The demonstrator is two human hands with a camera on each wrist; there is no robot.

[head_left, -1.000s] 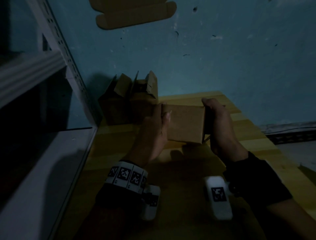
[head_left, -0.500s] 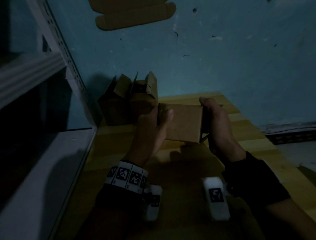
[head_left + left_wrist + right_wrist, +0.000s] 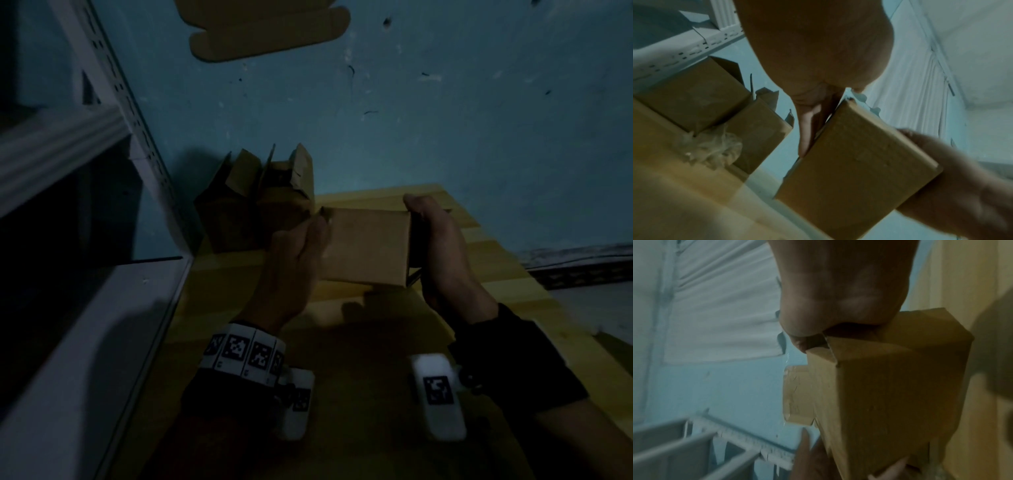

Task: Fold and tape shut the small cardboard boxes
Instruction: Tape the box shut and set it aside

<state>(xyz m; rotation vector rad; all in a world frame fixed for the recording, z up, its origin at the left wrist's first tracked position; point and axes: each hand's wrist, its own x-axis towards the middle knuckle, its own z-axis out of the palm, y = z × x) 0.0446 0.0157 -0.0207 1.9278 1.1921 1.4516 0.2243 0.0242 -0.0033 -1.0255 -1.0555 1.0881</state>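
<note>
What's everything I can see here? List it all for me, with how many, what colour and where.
Held cardboard box: one, brown, lifted above the table between both hands.
Open cardboard boxes: two, brown, flaps up, at the table's back left corner by the wall.
Crumpled clear tape: one wad, clear, on the table against those boxes.
Flat cardboard piece: one, brown, up on the wall.
Table: one, pale wood, below the hands.
Shelving: one unit, white metal, on the left.
Wall: blue, scuffed, behind the table.
Left hand: pressed on the box's left end.
Right hand: wrapped over the box's right end.
</note>
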